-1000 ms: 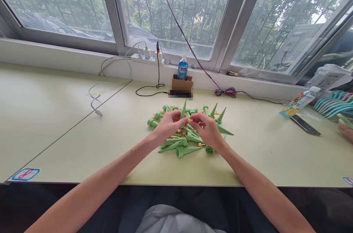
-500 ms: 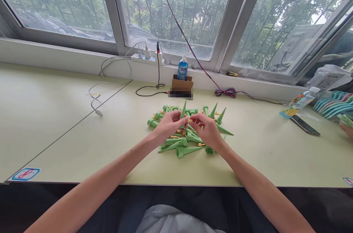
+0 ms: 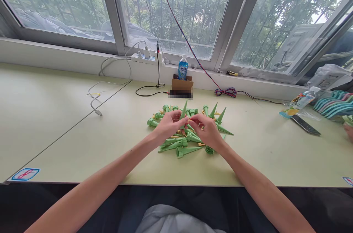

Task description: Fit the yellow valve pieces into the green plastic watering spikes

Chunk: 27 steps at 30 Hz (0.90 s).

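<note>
My left hand [image 3: 168, 125] is closed around a green plant watering spike [image 3: 184, 109], its pointed tip upward. Against the side of that spike, my right hand [image 3: 206, 129] pinches a small yellow valve [image 3: 189, 121], mostly covered by the fingertips. Both hands are over a loose pile of similar green spikes [image 3: 190, 151] with ribbed, hollow caps. Small yellow valves [image 3: 202, 144] lie scattered among them. Part of the pile is hidden behind my hands.
Behind the pile, a blue bottle [image 3: 182, 68] stands in a cardboard box [image 3: 182, 85]. Cables [image 3: 225, 92] lie along the back. To the right are a tilted drink bottle [image 3: 299, 103], a phone [image 3: 305, 125], stacked teal items [image 3: 335, 105] and another person's hand [image 3: 349, 130] at the edge.
The fingertips of my right hand have come slightly closer to the spike, and less of the yellow valve shows. The other person's hand at the far right has shifted a little outward.
</note>
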Each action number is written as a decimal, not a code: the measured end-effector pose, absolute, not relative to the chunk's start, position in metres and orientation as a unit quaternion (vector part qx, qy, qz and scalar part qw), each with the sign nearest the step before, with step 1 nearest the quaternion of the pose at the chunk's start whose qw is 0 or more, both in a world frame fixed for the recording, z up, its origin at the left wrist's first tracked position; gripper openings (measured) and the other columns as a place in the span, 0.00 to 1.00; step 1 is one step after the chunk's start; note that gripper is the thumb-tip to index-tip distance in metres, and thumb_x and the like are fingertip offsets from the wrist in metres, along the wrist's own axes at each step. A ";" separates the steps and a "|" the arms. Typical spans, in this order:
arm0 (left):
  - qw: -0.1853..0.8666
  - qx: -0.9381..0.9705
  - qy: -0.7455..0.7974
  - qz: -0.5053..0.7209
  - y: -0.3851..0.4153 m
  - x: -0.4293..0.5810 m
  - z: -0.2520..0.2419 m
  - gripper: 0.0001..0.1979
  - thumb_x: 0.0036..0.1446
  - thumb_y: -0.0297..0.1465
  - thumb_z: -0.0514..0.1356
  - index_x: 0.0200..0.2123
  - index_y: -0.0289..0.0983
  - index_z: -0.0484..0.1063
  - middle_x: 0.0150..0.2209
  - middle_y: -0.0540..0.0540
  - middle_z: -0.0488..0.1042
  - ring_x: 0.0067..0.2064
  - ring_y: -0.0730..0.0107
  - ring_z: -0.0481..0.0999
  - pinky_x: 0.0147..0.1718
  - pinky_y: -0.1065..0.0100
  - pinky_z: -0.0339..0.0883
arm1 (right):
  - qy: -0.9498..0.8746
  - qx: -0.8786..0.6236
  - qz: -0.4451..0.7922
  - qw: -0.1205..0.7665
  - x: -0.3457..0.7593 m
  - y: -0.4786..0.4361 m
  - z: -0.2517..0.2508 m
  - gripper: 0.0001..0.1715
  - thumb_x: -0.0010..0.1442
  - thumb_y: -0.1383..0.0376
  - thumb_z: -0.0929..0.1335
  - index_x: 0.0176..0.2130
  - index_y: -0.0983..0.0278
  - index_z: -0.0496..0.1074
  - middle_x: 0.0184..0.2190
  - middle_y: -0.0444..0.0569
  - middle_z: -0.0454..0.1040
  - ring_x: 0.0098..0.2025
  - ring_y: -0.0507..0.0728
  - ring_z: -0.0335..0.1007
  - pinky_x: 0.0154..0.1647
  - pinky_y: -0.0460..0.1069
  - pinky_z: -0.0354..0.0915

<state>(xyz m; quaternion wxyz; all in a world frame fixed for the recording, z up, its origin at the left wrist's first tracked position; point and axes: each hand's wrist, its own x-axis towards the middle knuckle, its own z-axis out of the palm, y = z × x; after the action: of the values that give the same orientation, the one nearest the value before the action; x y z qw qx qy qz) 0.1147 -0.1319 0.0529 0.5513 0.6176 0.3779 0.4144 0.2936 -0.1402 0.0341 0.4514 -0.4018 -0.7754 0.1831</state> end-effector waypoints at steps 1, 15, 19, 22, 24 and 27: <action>0.551 0.619 0.377 0.413 -0.132 0.115 0.053 0.15 0.54 0.42 0.65 0.33 0.35 0.72 0.33 0.45 0.75 0.33 0.67 0.75 0.28 0.67 0.73 | -0.776 -0.402 0.184 0.449 0.294 -0.140 0.034 0.14 0.66 0.57 0.65 0.36 0.63 0.73 0.28 0.47 0.75 0.29 0.53 0.68 0.28 0.47 0.64; 0.545 0.619 0.362 0.434 -0.130 0.116 0.049 0.17 0.54 0.43 0.64 0.27 0.36 0.66 0.29 0.49 0.69 0.32 0.68 0.74 0.32 0.63 0.76 | -0.774 -0.399 0.211 0.444 0.294 -0.141 0.033 0.12 0.65 0.57 0.66 0.42 0.63 0.72 0.28 0.46 0.75 0.27 0.52 0.69 0.28 0.47 0.66; 0.541 0.624 0.369 0.426 -0.129 0.115 0.047 0.17 0.54 0.43 0.64 0.28 0.36 0.65 0.30 0.49 0.70 0.31 0.69 0.74 0.32 0.64 0.75 | -0.782 -0.391 0.206 0.440 0.294 -0.140 0.030 0.10 0.65 0.58 0.66 0.41 0.62 0.72 0.29 0.46 0.75 0.28 0.52 0.69 0.29 0.47 0.66; 0.541 0.628 0.368 0.421 -0.128 0.115 0.046 0.16 0.55 0.43 0.64 0.29 0.36 0.67 0.30 0.49 0.72 0.31 0.69 0.74 0.32 0.64 0.74 | -0.785 -0.391 0.199 0.438 0.295 -0.139 0.028 0.11 0.65 0.57 0.66 0.40 0.62 0.72 0.28 0.46 0.75 0.28 0.52 0.68 0.29 0.47 0.65; 0.539 0.631 0.369 0.419 -0.128 0.115 0.045 0.15 0.55 0.42 0.63 0.30 0.36 0.68 0.30 0.48 0.72 0.31 0.69 0.75 0.32 0.65 0.73 | -0.787 -0.391 0.198 0.435 0.295 -0.138 0.028 0.12 0.66 0.57 0.65 0.39 0.62 0.72 0.28 0.46 0.75 0.27 0.52 0.68 0.28 0.47 0.65; 0.538 0.632 0.370 0.417 -0.128 0.115 0.045 0.14 0.56 0.42 0.63 0.30 0.36 0.69 0.29 0.49 0.72 0.30 0.69 0.74 0.31 0.65 0.72 | -0.791 -0.390 0.200 0.428 0.295 -0.139 0.028 0.12 0.66 0.57 0.65 0.38 0.62 0.72 0.26 0.45 0.75 0.26 0.52 0.68 0.28 0.47 0.64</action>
<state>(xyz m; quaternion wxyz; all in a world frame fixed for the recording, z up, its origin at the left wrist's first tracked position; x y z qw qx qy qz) 0.1146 -0.1276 0.0449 0.5378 0.6324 0.3698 0.4172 0.2946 -0.1386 0.0284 0.4280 -0.3899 -0.7905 0.1996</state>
